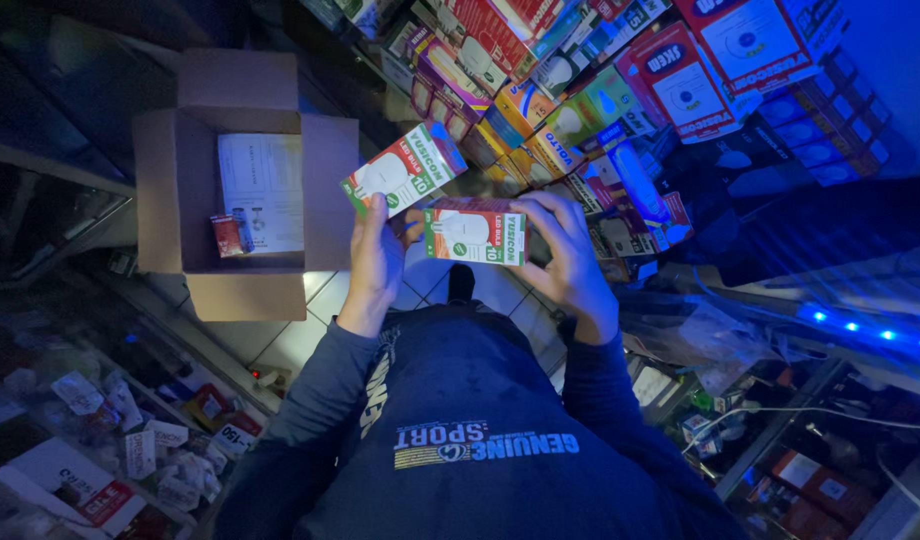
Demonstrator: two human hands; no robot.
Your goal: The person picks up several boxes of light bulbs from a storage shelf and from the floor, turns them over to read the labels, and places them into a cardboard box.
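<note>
Dim blue light everywhere, detail hard to read; clutter at lower left and lower right mostly murk, shelf edges cut off by the frame. Palm of the left hand (377, 262) hidden, only its back and knuckles showing; exact finger contact behind the cartons impossible to make out. Two small bulb cartons up in front of the chest, above the tiled floor (320, 300). Upper carton (404, 170): white face with a bulb picture, green and red bands, tilted, its far end rising toward the right. Lower carton (475, 231): same colours, lying nearly level, long side across the view, just below the upper one and seemingly touching it at the left. Left hand raised, fingers pointing up, closed on the near end of the upper carton, thumb near the lower carton's left end. Right hand (568, 262) curled over the lower carton's right end, fingers wrapped across its top edge, clamped firmly. Both forearms in dark sleeves, angled inward. Open cardboard box (160, 190) to the left on the floor, flaps spread, a white leaflet and a small red pack inside. Stacked colourful cartons (590, 90) heaped beyond the hands.
</note>
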